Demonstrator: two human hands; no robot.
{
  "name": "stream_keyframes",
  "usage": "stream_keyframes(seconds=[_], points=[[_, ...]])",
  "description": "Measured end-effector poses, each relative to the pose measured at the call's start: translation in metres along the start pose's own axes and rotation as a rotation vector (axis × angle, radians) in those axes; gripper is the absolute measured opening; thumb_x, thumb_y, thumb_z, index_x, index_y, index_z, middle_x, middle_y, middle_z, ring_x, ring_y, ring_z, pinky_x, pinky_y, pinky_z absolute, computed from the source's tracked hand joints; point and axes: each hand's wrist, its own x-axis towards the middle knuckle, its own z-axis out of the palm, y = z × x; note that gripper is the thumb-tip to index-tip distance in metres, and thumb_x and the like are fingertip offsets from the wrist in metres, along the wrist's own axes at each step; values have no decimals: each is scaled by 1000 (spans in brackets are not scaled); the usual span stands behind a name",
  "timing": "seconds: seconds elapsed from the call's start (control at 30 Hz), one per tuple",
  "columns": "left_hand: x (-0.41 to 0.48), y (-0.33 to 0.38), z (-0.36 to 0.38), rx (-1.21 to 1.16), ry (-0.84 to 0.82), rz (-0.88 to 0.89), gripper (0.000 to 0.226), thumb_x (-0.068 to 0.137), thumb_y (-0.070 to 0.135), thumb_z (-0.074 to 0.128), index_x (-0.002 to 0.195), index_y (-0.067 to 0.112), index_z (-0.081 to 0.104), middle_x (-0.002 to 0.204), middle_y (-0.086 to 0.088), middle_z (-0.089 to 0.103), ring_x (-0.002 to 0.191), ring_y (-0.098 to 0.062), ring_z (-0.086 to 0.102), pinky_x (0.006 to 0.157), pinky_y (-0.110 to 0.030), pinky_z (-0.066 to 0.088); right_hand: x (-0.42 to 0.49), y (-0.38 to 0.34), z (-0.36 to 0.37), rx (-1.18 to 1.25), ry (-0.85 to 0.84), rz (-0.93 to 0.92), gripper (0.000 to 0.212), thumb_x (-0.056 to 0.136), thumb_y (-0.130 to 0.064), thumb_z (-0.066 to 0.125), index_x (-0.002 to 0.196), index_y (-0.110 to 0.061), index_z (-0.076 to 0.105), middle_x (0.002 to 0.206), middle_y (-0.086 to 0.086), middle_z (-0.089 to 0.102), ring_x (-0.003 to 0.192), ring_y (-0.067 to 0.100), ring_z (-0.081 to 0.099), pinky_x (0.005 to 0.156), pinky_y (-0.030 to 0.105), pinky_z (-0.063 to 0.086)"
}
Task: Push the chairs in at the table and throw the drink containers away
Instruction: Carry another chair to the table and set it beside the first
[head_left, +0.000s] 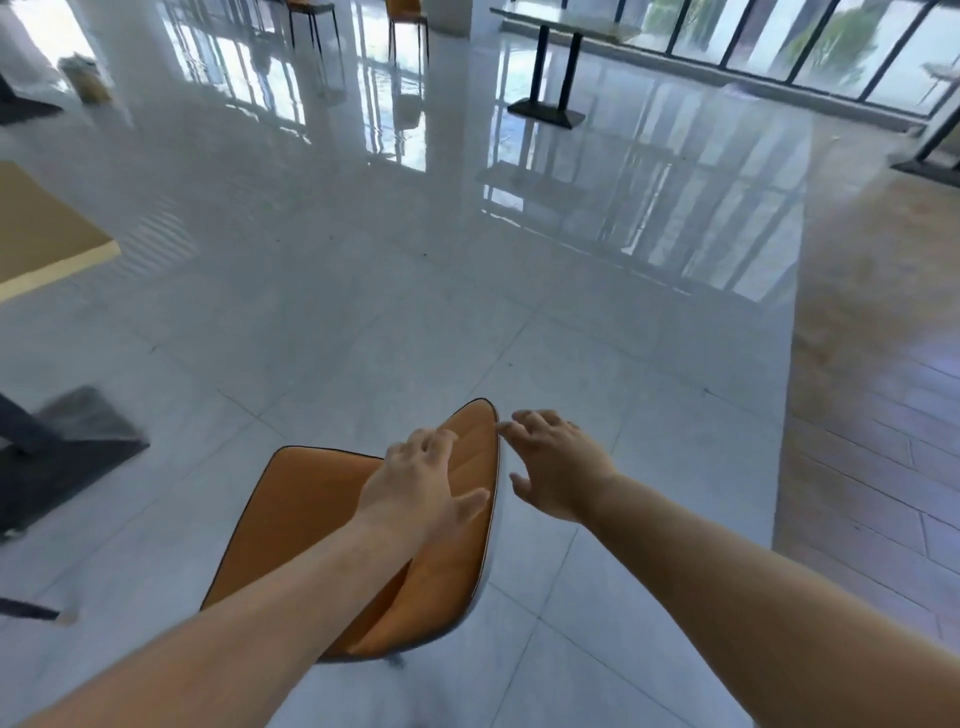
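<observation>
An orange padded chair (306, 525) with dark piping stands on the pale tiled floor just in front of me, its backrest on the right side. My left hand (415, 483) lies over the top of the backrest, fingers spread and thumb out, resting on it rather than clasping it. My right hand (550, 462) hovers just right of the backrest's top edge, fingers apart, holding nothing. A tan table corner (47, 234) juts in at the left edge. No drink containers are in sight.
A dark table base (62, 452) sits on the floor at the left. Far back stand another table on black legs (556, 67) and more orange chairs (408, 21). Wood flooring (872, 415) runs along the right, below tall windows.
</observation>
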Motion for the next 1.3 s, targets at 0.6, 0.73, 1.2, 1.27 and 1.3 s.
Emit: stream_keyframes(seconds=[0.6, 0.73, 1.2, 1.27, 1.3], points=[[-6, 23, 53, -99, 11, -606, 95, 77, 90, 41, 153, 36, 23, 165, 7, 20, 143, -21, 35, 94, -38, 51, 125, 59, 13, -140, -230, -681, 65, 92, -32, 62, 154, -29, 41, 157, 2, 44, 144, 31, 36, 118, 47, 33], [-15, 63, 64, -93, -45, -813, 101, 70, 93, 43, 151, 35, 28, 158, 8, 31, 132, -21, 46, 88, -37, 47, 137, 73, 9, -154, -254, -869, 59, 92, -33, 63, 148, -28, 45, 151, 0, 48, 140, 30, 39, 115, 49, 36], [-25, 118, 122, -396, 214, -1072, 53, 97, 36, 63, 146, 33, 45, 138, 1, 55, 116, -24, 55, 93, -42, 52, 147, 72, 58, -85, -341, -1030, 51, 101, -20, 56, 151, -31, 48, 150, -4, 50, 143, 28, 36, 104, 46, 49], [-29, 116, 124, -406, 254, -1065, 50, 98, 33, 61, 146, 32, 46, 136, 0, 54, 115, -24, 55, 94, -43, 52, 146, 63, 64, -100, -348, -1023, 50, 101, -17, 54, 149, -32, 50, 146, -4, 53, 140, 31, 37, 102, 47, 50], [-32, 114, 124, -400, 268, -1065, 48, 99, 32, 60, 145, 32, 46, 135, 0, 54, 115, -23, 54, 94, -42, 52, 145, 57, 66, -106, -350, -1023, 49, 101, -16, 54, 148, -32, 50, 144, -4, 53, 139, 32, 38, 101, 48, 51]])
